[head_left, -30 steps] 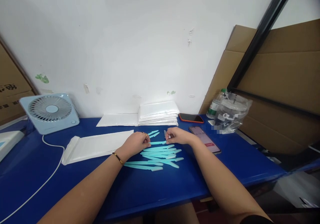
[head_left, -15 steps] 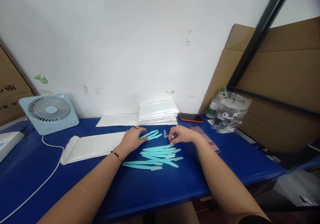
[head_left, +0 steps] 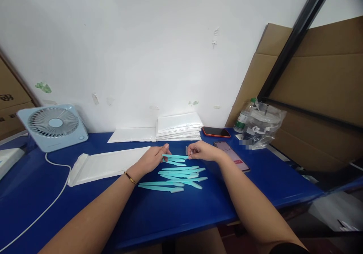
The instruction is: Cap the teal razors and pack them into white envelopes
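Note:
Between my hands are a few turquoise stick-like blades (head_left: 176,158). My left hand (head_left: 159,156) is closed on their left ends, thumb on top. My right hand (head_left: 196,151) pinches the right tip of the uppermost one. Just below, several more turquoise blades (head_left: 181,173) lie loosely side by side on the blue table (head_left: 170,220). A small clear piece (head_left: 186,150) shows partly behind my right fingertips. To the left of my left hand lies a flat white padded envelope (head_left: 104,167).
Stacked white envelopes (head_left: 178,125) stand against the wall. Two phones (head_left: 217,132), (head_left: 234,156) lie right of them, near a bottle (head_left: 242,119) and a bagged clear cup (head_left: 262,125). A blue fan (head_left: 55,125) with a white cable stands left.
My left hand has closed and gripped the upper blades, which now lie more level. My right hand has moved slightly left and up onto a blade's tip.

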`<control>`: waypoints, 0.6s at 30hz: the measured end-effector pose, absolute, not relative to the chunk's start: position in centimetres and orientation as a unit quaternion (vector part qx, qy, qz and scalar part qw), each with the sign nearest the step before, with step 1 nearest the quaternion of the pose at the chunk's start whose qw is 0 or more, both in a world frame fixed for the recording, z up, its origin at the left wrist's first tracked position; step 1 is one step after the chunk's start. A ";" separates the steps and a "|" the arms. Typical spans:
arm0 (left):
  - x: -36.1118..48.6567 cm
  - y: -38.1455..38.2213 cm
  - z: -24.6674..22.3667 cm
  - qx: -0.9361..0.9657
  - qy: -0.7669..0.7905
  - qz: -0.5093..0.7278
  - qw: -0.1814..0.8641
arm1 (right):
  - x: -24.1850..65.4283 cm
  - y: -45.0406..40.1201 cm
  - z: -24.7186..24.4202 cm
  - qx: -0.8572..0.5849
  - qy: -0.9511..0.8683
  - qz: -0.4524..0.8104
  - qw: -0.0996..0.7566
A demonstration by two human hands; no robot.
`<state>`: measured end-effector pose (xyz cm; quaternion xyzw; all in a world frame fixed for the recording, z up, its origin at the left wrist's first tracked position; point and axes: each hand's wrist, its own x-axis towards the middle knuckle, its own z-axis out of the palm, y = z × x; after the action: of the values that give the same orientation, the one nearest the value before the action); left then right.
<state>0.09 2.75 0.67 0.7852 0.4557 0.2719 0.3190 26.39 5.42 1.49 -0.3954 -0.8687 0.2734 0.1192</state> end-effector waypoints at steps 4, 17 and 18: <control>-0.1 3.1 0.8 0.767 0.454 0.272 0.364 | 26.5 5.4 1.6 -0.406 -0.870 0.252 0.124; -1.3 4.7 0.1 0.820 0.514 0.175 0.178 | 27.2 6.0 1.4 -0.423 -0.851 0.279 0.136; -1.7 4.9 0.1 0.818 0.520 0.168 0.182 | 27.5 6.1 1.4 -0.433 -0.845 0.282 0.137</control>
<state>-1.70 4.88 0.06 0.8177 0.5197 0.1684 0.1815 27.46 6.09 1.35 -0.4329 -0.8453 0.2817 0.1365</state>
